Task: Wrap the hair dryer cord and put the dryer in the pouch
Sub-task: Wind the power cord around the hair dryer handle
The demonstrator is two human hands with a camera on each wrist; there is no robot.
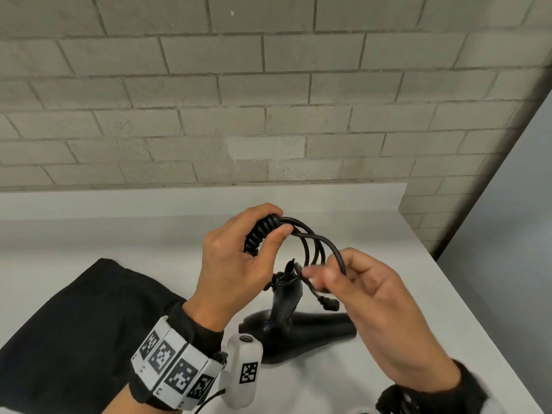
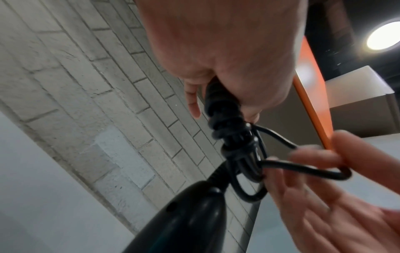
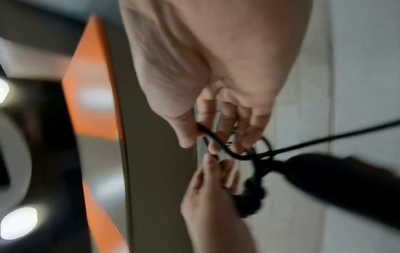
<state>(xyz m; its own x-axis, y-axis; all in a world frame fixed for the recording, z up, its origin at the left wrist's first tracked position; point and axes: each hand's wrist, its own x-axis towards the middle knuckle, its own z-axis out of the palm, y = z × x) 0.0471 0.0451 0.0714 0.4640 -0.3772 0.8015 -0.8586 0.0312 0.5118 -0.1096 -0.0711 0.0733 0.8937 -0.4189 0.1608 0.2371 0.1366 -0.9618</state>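
Note:
A black hair dryer [image 1: 301,324] lies on the white table [image 1: 119,234] with its handle [image 1: 285,297] pointing up. My left hand [image 1: 254,237] grips the wound bundle of black cord [image 1: 258,234] above the dryer. Loose loops of cord [image 1: 313,246] arc from the bundle to my right hand [image 1: 331,274], which pinches a strand [image 1: 339,258] between thumb and fingers. The plug [image 1: 328,304] dangles below that hand. In the left wrist view the cord bundle [image 2: 220,111] runs down to the dryer's handle [image 2: 188,219]. The right wrist view is blurred. A black pouch [image 1: 74,324] lies flat at the left.
A grey brick wall [image 1: 268,100] rises behind the table. The table's right edge [image 1: 466,300] runs diagonally close to my right hand. An orange panel [image 2: 314,102] and ceiling lights show in the wrist views.

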